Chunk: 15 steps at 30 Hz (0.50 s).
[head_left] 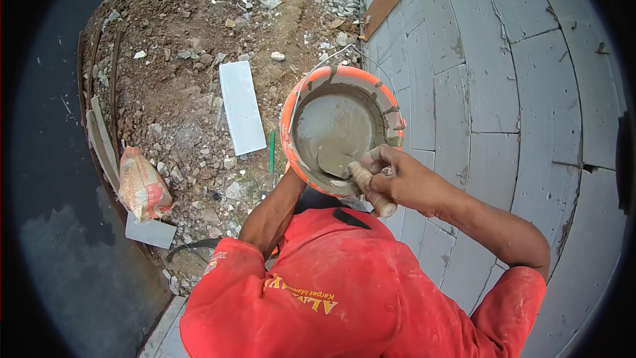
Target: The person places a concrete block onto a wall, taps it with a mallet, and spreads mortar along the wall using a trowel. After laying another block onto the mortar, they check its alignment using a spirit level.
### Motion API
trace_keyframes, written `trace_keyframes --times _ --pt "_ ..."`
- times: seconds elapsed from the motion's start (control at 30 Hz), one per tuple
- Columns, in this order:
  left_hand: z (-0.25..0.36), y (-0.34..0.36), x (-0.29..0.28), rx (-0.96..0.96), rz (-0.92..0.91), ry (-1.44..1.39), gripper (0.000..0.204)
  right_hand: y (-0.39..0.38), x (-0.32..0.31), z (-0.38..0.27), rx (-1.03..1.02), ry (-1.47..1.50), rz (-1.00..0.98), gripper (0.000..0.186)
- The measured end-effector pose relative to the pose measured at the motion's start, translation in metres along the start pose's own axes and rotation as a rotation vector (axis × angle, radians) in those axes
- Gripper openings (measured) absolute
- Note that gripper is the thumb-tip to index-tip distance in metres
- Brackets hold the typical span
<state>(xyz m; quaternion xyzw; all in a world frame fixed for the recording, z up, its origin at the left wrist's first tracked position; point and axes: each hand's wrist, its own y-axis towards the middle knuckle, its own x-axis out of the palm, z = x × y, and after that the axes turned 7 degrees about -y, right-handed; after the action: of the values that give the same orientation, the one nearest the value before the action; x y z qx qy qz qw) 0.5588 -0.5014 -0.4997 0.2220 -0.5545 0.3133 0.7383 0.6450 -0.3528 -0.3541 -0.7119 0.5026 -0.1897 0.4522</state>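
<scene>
My right grip is closed around the tan, wrapped-looking handle of a trowel, fingers curled over it and no gap that I can see. The blade's down in the wet grey mortar, at the near side of the bucket, which is orange round the rim with grey splatter inside. Can't tell you what my left grip is doing tbh, it's hidden behind the bucket, only the left forearm shows, running up to it. Bucket's right in front of my chest, just beside the grey block wall on my right. Over left on the rubble there's a pale slab, a thin green stick and a grubby sack.
</scene>
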Motion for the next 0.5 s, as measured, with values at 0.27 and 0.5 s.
trace_keyframes --times 0.27,0.5 --pt "-0.007 -0.048 -0.003 0.084 0.027 0.014 0.059 -0.014 0.025 -0.003 -0.128 0.353 -0.031 0.039" --pt "-0.015 -0.084 -0.008 0.166 0.047 0.012 0.053 0.012 -0.045 -0.036 -0.751 -1.008 0.194 0.035"
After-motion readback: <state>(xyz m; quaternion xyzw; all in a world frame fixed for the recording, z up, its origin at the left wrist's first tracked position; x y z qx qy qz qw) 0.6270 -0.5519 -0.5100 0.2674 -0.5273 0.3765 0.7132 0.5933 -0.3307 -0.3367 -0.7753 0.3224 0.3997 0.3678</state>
